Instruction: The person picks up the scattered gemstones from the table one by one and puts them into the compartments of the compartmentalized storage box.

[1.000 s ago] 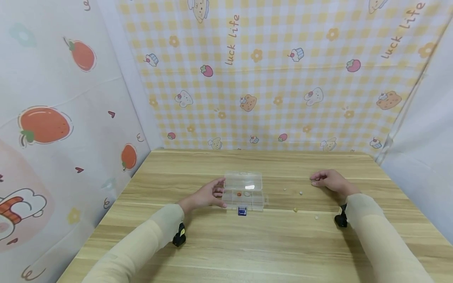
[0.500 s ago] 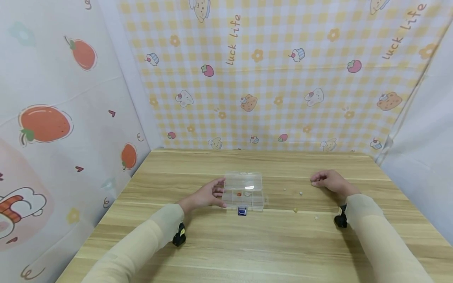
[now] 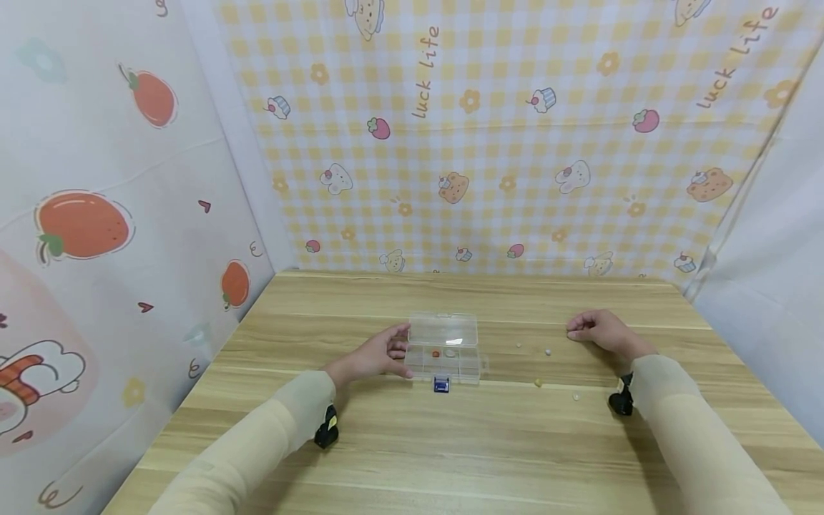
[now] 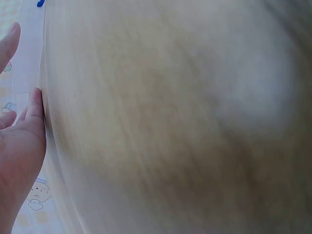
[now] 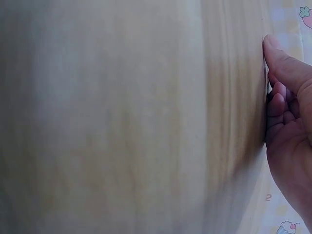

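A clear plastic compartment box (image 3: 450, 363) lies on the wooden table (image 3: 412, 443) with its lid (image 3: 444, 329) folded back. Its blue latch (image 3: 440, 385) faces me. An orange bead (image 3: 435, 353) and a pale ring (image 3: 450, 352) sit in its compartments. My left hand (image 3: 398, 352) rests against the box's left end, thumb at the front corner and index finger by the lid. In the left wrist view the fingers (image 4: 34, 105) lie fairly straight beside the box (image 4: 29, 53). My right hand (image 3: 573, 333) rests on the table at the right, fingers loosely curled (image 5: 278, 105), nothing seen in them.
Several tiny beads lie loose between the box and the right hand, among them a pale one (image 3: 548, 352), a yellowish one (image 3: 537, 383) and a white one (image 3: 576, 395). Patterned cloth walls close in the table at the back and on both sides.
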The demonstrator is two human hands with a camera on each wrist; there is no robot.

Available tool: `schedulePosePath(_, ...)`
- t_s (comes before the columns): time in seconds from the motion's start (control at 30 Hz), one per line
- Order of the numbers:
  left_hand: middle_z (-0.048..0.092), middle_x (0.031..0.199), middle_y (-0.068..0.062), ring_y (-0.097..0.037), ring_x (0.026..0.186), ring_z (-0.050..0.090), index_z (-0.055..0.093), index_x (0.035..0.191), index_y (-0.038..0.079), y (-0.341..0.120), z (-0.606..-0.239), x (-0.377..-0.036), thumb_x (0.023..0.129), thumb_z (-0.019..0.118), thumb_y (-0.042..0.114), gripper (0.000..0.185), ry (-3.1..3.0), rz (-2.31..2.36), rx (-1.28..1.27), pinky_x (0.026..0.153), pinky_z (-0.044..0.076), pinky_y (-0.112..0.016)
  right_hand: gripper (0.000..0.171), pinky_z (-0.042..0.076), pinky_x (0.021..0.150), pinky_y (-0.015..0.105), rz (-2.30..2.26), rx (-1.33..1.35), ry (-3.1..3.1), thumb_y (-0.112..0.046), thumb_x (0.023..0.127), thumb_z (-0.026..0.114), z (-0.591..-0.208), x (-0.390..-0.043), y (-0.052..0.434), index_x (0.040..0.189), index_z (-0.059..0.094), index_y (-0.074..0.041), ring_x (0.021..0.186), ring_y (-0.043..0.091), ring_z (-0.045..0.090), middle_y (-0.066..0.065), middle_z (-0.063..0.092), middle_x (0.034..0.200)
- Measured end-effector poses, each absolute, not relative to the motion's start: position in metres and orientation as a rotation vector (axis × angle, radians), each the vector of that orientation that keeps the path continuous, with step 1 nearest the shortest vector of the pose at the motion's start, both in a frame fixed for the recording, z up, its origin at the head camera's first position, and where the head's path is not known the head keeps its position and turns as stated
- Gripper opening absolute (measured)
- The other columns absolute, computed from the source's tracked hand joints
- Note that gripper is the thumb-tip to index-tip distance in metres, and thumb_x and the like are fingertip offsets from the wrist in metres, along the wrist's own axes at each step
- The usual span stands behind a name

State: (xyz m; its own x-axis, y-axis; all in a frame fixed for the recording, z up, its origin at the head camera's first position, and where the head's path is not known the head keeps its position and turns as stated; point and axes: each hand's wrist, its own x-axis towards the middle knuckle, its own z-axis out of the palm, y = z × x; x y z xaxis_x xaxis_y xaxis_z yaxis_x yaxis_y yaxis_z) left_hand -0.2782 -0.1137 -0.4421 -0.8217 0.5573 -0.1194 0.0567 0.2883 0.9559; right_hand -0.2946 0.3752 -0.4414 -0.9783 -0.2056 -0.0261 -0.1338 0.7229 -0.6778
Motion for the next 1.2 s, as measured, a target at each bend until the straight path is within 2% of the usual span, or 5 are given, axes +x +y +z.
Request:
schedulePosePath(0.27, 0.034, 0.15, -0.018, -0.034, 0.126, 0.046, 0.02, 0.154, 0.004, -0.113, -0.444, -0.281, 0.075, 0.081, -0.003, 0.101, 2.126, 1.558, 0.541, 0.102, 0.045, -0.034, 0.021, 0.043, 0.079, 0.032, -1.136, -0.254, 2.822, -0.02, 0.091, 0.071, -0.443, -0.295, 0.377, 0.1, 0.07, -0.002, 0.087, 0.019, 0.052, 0.007, 0.065, 0.098)
schedulePosePath(0.67, 0.033, 0.15, -0.017, -0.033, 0.127, 0.045, 0.02, 0.154, 0.005, -0.113, -0.444, -0.281, 0.075, 0.082, -0.002, 0.101, 2.125, 1.555, 0.538, 0.103, 0.044, -0.037, 0.026, 0.047, 0.069, 0.027, -1.19, -0.238, 2.809, -0.025, 0.091, 0.07, -0.443, -0.292, 0.376, 0.103, 0.069, -0.002, 0.084, 0.021, 0.052, 0.007, 0.064, 0.096)
schedulePosePath(0.93, 0.031, 0.152, -0.018, -0.034, 0.128, 0.044, 0.019, 0.155, 0.006, -0.115, -0.445, -0.282, 0.075, 0.082, -0.001, 0.102, 2.123, 1.549, 0.544, 0.104, 0.043, -0.037, 0.031, 0.049, 0.074, 0.026, -1.242, -0.281, 2.775, -0.027, 0.092, 0.069, -0.433, -0.286, 0.364, 0.108, 0.066, 0.0, 0.088, 0.02, 0.055, 0.009, 0.064, 0.098)
schedulePosePath(1.2, 0.031, 0.152, -0.018, -0.034, 0.128, 0.044, 0.019, 0.155, 0.005, -0.115, -0.446, -0.282, 0.075, 0.082, -0.001, 0.102, 2.118, 1.554, 0.547, 0.103, 0.044, -0.037, 0.031, 0.05, 0.077, 0.028, -1.245, -0.301, 2.767, -0.03, 0.091, 0.069, -0.429, -0.286, 0.35, 0.107, 0.067, -0.003, 0.089, 0.022, 0.055, 0.009, 0.063, 0.097)
